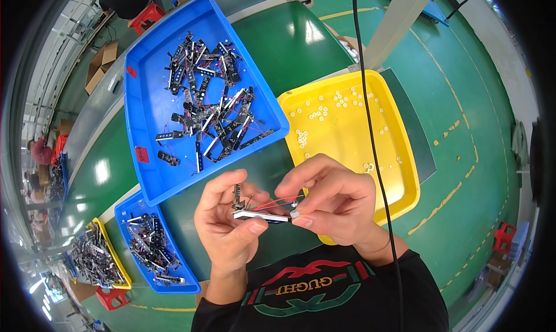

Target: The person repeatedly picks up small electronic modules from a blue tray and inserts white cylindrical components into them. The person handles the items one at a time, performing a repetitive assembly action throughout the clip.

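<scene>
My left hand is closed around a small black electronic assembly with a white strip along its side. Thin red wires run from the assembly toward my right hand. Thumb and forefinger of that hand pinch a small white piece close to the assembly's right end. It resembles the small white rings scattered in the yellow tray, just beyond my right hand. Ahead and to the left, a large blue tray holds a loose heap of similar black assemblies.
A smaller blue tray and a yellow tray, both with more assemblies, stand at lower left. A black cable hangs in front of the yellow tray on the right. A metal post rises beyond it. Another person sits at far left.
</scene>
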A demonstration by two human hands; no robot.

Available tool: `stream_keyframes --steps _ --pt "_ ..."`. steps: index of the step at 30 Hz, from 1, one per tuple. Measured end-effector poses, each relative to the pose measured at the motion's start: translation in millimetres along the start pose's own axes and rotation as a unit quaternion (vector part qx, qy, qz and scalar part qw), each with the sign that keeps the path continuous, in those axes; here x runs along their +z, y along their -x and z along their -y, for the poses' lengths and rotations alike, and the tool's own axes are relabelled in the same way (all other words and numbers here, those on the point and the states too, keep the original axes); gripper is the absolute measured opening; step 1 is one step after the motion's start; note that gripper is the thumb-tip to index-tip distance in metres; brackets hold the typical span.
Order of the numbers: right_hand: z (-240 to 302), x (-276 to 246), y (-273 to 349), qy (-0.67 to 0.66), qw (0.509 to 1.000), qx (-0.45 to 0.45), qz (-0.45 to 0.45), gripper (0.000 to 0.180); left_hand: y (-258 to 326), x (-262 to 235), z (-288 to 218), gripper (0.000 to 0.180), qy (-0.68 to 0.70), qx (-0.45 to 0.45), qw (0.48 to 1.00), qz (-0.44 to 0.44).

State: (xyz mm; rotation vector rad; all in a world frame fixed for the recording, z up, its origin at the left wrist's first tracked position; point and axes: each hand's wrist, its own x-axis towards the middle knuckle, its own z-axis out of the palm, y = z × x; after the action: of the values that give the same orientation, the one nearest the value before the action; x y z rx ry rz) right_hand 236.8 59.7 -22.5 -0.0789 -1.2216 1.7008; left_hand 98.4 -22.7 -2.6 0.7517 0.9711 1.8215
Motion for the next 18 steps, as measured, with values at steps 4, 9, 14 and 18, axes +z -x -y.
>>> stream_keyframes --steps 4,9,14,18 --pt "0 5 1 -0.056 0.998 0.003 -0.041 0.019 1 2 3 0.063 0.029 -0.002 1.000 0.002" --pt "-1 6 0 -0.080 0.995 -0.011 -0.058 0.026 2 -5 10 0.062 0.094 -0.002 0.994 0.048" --pt "-6 4 1 -0.107 0.992 -0.034 -0.053 0.033 3 -7 12 0.061 0.072 0.005 0.997 0.039" --pt "-8 3 2 -0.138 0.989 -0.026 -0.041 0.032 3 -3 10 0.062 0.077 -0.009 0.996 0.034"
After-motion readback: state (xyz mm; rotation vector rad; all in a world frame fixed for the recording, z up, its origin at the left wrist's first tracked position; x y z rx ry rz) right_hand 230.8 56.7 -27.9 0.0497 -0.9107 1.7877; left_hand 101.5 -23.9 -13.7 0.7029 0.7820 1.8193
